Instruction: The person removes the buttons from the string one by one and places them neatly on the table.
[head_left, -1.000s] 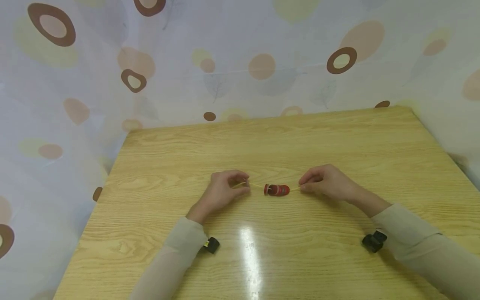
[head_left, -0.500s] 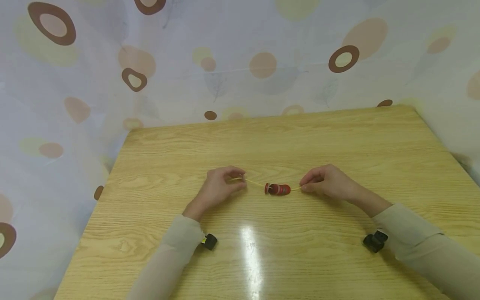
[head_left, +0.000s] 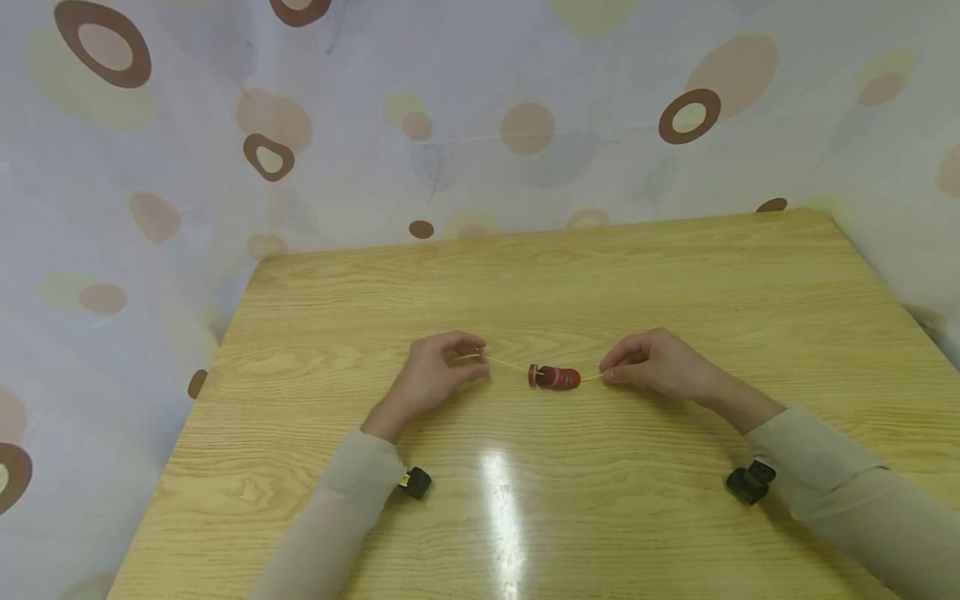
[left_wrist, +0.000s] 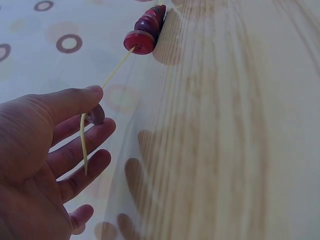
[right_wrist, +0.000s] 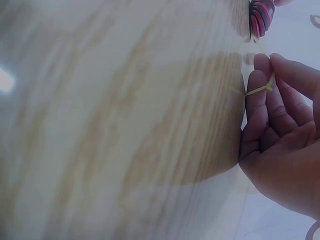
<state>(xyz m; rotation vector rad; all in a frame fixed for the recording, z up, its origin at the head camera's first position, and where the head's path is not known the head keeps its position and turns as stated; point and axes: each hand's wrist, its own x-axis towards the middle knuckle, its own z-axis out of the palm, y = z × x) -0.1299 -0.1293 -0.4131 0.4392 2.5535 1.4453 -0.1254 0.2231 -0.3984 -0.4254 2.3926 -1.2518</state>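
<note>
Several red and dark buttons (head_left: 561, 378) are threaded on a yellow string (head_left: 506, 364) between the two hands, low over the tabletop. The leftmost is a red button (left_wrist: 141, 42) whose holes show in the left wrist view. My left hand (head_left: 438, 367) pinches a small greyish button (left_wrist: 95, 115) between thumb and fingers; the string passes by it and its loose end hangs over the fingers. On the other side, my right hand (head_left: 660, 367) pinches the string between thumb and fingertips. A knot (right_wrist: 269, 87) and a short tail lie against those fingers.
Light wood-grain table (head_left: 337, 308) under both hands. Behind it and at the sides hangs a pale curtain (head_left: 450, 75) with brown and beige spots. A small black camera (head_left: 415, 482) sits at the left wrist, another black camera (head_left: 752, 482) at the right.
My left hand has shifted left and slightly away, and more string shows between it and the row of buttons. The right hand and the row have stayed nearly in place.
</note>
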